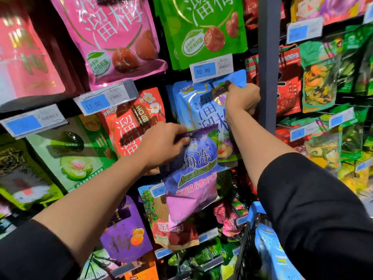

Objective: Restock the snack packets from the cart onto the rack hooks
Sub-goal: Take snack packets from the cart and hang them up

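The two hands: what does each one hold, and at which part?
Left hand pinches the purple snack packet at its top edge. Right hand grips the blue snack packet at its top.

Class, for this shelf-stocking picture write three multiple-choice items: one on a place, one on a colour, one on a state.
1. Where does the blue packet hang?
A. Below the 10.90 price tag
B. Above the green packet
C. In the cart

2. What colour is the packet in the left hand?
A. Orange
B. Purple
C. White

3. What is the right hand doing?
A. Hanging idle
B. Pushing the cart
C. Gripping the blue packet's top

Answers:
1 A, the tag sits just over it.
2 B, the purple packet shows plainly.
3 C, its fingers curl on the top edge.
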`<state>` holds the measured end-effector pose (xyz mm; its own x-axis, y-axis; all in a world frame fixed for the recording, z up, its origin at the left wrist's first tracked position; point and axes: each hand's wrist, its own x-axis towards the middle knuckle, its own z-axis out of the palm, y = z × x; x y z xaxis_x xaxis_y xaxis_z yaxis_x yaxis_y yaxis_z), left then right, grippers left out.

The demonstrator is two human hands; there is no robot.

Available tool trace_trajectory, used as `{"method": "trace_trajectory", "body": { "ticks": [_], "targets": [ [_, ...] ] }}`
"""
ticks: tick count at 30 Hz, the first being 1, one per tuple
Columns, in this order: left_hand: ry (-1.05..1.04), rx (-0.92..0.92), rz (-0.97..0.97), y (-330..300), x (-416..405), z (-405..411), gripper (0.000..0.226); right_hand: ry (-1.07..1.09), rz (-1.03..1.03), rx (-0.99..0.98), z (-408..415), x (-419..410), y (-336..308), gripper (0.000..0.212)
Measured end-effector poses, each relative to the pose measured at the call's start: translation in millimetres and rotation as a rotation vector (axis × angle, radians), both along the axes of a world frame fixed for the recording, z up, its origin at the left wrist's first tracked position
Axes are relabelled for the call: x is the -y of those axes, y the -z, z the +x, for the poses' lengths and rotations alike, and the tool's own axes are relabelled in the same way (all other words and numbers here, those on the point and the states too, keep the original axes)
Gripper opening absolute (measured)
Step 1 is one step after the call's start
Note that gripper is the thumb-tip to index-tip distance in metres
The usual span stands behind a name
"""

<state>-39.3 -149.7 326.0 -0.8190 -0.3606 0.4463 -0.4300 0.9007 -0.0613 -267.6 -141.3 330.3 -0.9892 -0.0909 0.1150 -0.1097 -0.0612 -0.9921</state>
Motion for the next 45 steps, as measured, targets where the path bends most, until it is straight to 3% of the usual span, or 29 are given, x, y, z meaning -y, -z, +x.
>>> {"method": "trace_trajectory", "body": {
  "ticks": [4,8,10,13,18,20,24,27,32,37,45],
  "targets": [
    [-0.007,-0.024,-0.015,-0.5,3.4,9.6,0.021,-0.110,0.179,-0.089,-0.2,12.9,4.7,0.033],
    [-0.002,-0.075,0.023,-4.7,10.5,39.4,0.017,-0.133,0.176,-0.104,13.2,19.8,19.8,0.051],
    [-0.024,-0.116,0.023,-6.5,12.3,59.6,0.018,0.026,0.091,-0.264,40.0,15.2,28.2,0.054],
    [-0.128,-0.151,0.015,-9.5,15.7,100.4,0.031,0.131,-0.127,-0.581,93.2,10.5,25.9,0.042],
    [-0.283,-0.206,0.008,-11.9,19.0,195.2,0.030,-0.305,-0.419,-1.132,209.8,24.3,0.6,0.006],
    [-0.360,-0.225,-0.025,-12.0,19.8,236.6,0.038,-0.418,-0.413,-1.316,264.2,32.4,-7.4,0.008],
    [-0.479,-0.247,-0.032,-10.0,17.3,318.9,0.031,-0.606,-0.388,-1.549,359.1,51.2,-24.9,0.012],
    [-0.574,-0.289,-0.087,-8.8,20.0,373.8,0.025,-0.798,-0.325,-1.663,415.6,65.0,-43.9,0.025],
    [-0.676,-0.404,-0.052,-11.2,37.1,454.9,0.017,-0.931,-0.105,-1.828,485.7,91.6,-73.6,0.040],
    [-0.752,-0.631,0.115,-21.6,61.3,515.7,0.019,-1.149,0.264,-2.003,549.6,114.2,-88.2,0.065],
    [-0.611,-0.884,0.394,-13.8,122.5,574.1,0.012,-1.218,0.514,-2.008,616.9,168.7,-95.3,0.078]
  ]
}}
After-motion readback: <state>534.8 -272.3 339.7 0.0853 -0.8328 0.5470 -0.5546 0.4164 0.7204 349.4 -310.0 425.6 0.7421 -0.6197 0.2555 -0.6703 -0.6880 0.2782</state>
